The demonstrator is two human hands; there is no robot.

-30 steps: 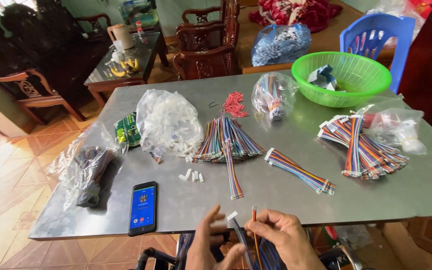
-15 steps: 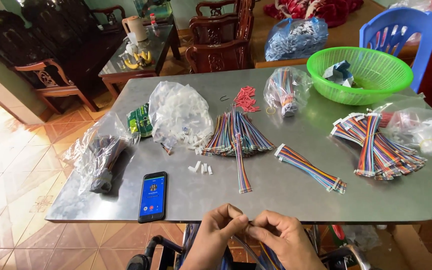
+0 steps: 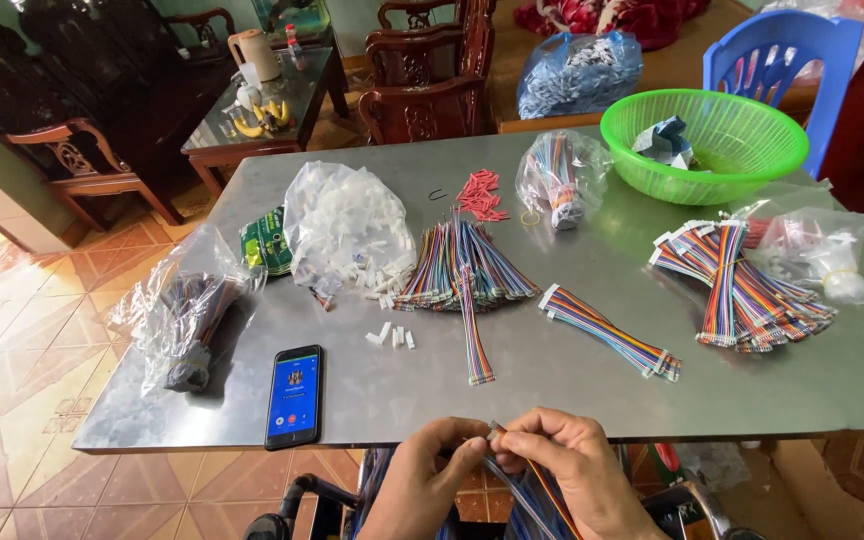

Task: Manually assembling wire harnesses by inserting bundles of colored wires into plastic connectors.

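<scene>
The multicoloured ribbon cable (image 3: pixel 537 480) hangs below the near edge of the steel tabletop (image 3: pixel 572 370), its top end pinched between both hands. The left hand (image 3: pixel 422 485) and right hand (image 3: pixel 577 470) have their fingers clenched on it, meeting closer together than half a second ago. The phone (image 3: pixel 294 396) lies unmoved to the left.
</scene>
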